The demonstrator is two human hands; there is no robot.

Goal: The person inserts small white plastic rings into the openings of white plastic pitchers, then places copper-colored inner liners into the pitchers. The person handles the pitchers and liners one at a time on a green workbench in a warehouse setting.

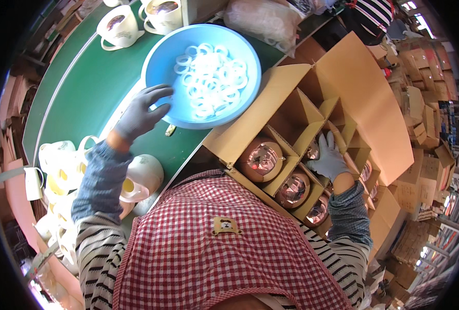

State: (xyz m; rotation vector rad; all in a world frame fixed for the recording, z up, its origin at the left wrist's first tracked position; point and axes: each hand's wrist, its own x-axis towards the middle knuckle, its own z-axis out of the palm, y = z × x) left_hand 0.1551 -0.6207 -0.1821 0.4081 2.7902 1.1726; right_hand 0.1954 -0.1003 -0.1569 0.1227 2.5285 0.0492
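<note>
My left hand [146, 113], in a grey glove, is at the near left rim of a light blue basin [152, 57]. Its fingers are curved and apart from the thumb, with nothing between them. White plastic rings [209, 77] lie heaped in the basin. Inside a divided cardboard box [265, 106], my gloved right hand [330, 157] has its thumb and fingers around a shiny copper-coloured vacuum flask liner [312, 151], partly covered by the hand. More such liners [261, 160] sit in neighbouring compartments, one [293, 188] just left of my right wrist.
White jugs [144, 175] crowd the green table [80, 98] beside my left forearm. Two more jugs [118, 28] stand at the far edge. A clear plastic bag [263, 23] lies behind the basin. The box's flap [366, 98] stands out at right; stacked cartons [425, 72] lie beyond.
</note>
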